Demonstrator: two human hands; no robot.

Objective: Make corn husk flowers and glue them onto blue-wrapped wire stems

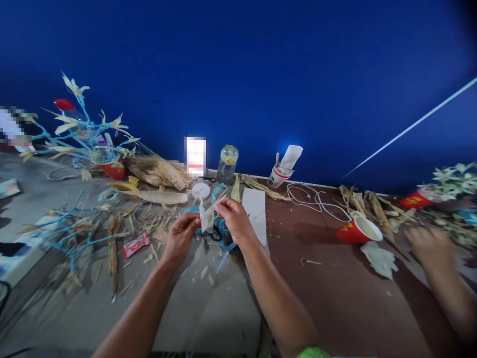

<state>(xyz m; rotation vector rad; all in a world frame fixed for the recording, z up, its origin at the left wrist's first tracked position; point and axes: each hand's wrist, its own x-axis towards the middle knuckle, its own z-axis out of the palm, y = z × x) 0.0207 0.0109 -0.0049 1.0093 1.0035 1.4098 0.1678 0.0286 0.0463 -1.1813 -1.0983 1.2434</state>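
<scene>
Both my hands meet over the middle of the table. My left hand (181, 234) and my right hand (234, 217) pinch a small pale strip of corn husk (207, 217) between their fingertips. Under them lie blue wrapped wire or tape (223, 229) and black-handled scissors (215, 234). A white roll of tape (200, 190) sits just behind the hands. Husk scraps are scattered over the grey tabletop (194, 308) around them.
A blue wire branch with husk flowers stands in a red pot (112, 169) at back left, beside a husk pile (158, 171). A glass jar (227, 163), paper cup (278, 175), white cord (316, 199) and tipped red cup (357, 229) lie behind. Another person's arm (439, 278) reaches in at right.
</scene>
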